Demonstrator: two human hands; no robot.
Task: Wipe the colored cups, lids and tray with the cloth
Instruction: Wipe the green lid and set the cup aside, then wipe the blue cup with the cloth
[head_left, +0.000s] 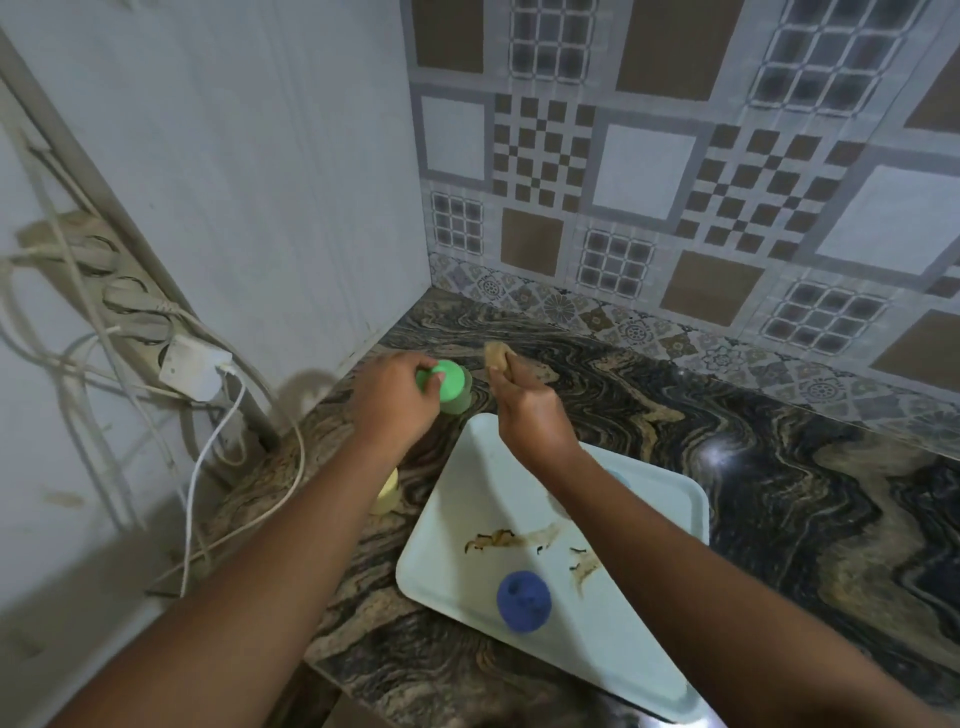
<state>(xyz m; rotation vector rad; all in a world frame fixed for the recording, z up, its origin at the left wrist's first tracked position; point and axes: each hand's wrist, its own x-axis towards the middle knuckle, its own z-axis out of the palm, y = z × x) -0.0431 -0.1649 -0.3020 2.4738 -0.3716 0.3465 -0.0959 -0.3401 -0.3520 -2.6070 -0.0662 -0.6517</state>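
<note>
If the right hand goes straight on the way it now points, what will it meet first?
Likely the patterned tiled wall: the right hand, holding the tan cloth, points away over marbled stone countertop. The green plastic cup in the left hand seems left of that line.

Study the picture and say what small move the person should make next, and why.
Probably bring the cloth, pinched in the right hand, leftward onto the green cup and start rubbing. The left hand grips that cup on the counter, and the cloth sits just beside it, not touching. The brown smears on the tray can likely wait.
</note>
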